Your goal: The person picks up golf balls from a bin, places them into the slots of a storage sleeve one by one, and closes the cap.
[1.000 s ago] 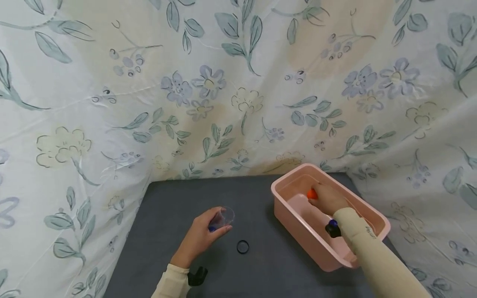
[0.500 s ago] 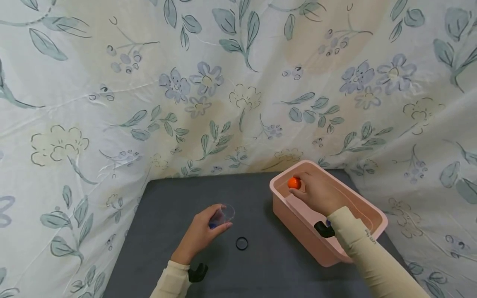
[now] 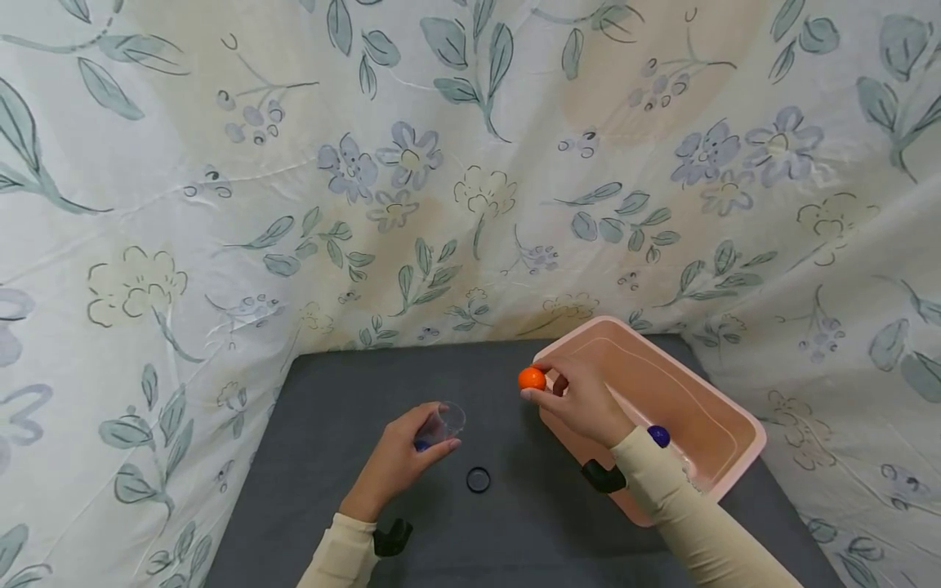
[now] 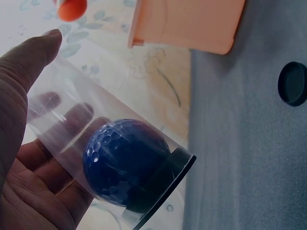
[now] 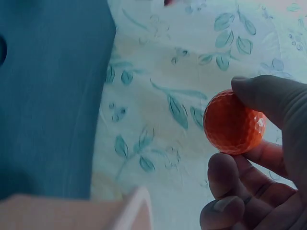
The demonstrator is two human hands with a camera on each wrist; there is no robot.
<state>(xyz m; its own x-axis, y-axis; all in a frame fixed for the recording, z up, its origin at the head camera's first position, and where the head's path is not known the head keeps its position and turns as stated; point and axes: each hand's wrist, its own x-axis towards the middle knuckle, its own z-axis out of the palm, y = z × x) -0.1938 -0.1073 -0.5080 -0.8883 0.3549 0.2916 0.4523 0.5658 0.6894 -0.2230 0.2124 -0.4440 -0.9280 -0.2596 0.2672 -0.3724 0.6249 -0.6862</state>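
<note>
- An orange golf ball (image 3: 531,378) is pinched in the right hand (image 3: 581,400), just past the pink tub's (image 3: 724,425) rim.
- A clear tube (image 3: 444,425) with a blue golf ball (image 4: 125,163) inside is gripped by the left hand (image 3: 397,461).
- A black cap (image 3: 478,479) is left lying on the grey mat (image 3: 331,392).

Worktop layout
Bin (image 3: 724,425) at right; cap (image 3: 478,479) lies left of it; tube (image 3: 441,427) farther left.
</note>
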